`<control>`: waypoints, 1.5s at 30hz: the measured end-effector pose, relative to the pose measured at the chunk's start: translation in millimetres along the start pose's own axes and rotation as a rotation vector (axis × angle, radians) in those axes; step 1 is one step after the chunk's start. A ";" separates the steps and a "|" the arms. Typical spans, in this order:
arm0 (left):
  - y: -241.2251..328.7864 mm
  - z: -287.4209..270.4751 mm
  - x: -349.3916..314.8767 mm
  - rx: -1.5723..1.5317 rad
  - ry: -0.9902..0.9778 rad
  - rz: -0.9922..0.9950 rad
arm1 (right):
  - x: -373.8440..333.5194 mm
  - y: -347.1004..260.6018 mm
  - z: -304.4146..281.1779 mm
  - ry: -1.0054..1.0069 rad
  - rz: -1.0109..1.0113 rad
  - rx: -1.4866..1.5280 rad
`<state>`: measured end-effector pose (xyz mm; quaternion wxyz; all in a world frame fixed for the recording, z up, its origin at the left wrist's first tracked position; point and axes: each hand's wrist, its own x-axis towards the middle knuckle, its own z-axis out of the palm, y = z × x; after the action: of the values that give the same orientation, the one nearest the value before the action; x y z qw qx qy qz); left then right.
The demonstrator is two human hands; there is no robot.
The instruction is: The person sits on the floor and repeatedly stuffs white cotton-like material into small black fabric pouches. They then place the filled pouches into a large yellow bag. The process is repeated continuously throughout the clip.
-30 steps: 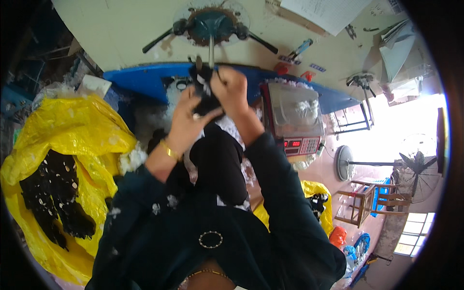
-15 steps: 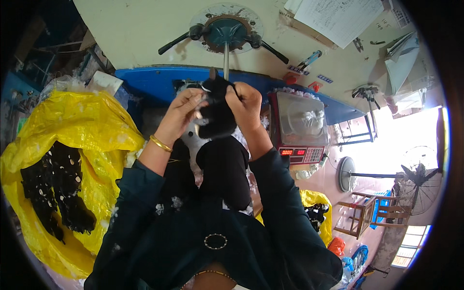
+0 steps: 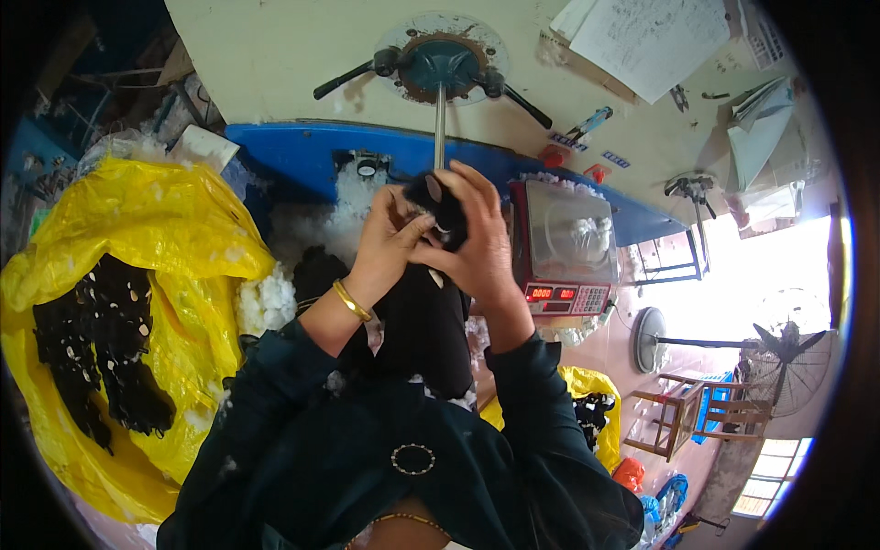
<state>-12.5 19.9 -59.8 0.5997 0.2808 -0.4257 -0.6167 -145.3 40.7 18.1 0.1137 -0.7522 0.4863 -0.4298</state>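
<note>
L hand (image 3: 390,243) & R hand (image 3: 486,252) tog., both gripping blk plush pc (image 3: 448,211); long axis approx. in line w/ metal rod (image 3: 440,128), ear end pointing twd it.

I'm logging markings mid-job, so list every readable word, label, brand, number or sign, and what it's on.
Red electronic scale's display: lit red digits, partly glaring; I don't copy numbers out.
Scale's grey keypad: key markings too small to read.
Large white paper sheet: handwriting, too small to read.
Small blue label strips on the pale tabletop: too small to read.
Held black fuzzy piece: no lettering visible.
</note>
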 end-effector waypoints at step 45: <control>71.4 23.9 9.7 0.061 -0.104 -0.460 | 37.1 0.2 -2.4 0.090 0.737 0.898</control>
<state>1.5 20.7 14.8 0.4120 0.3560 -0.3995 -0.7375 -141.4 10.4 39.3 0.5430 -0.3924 0.4904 -0.5574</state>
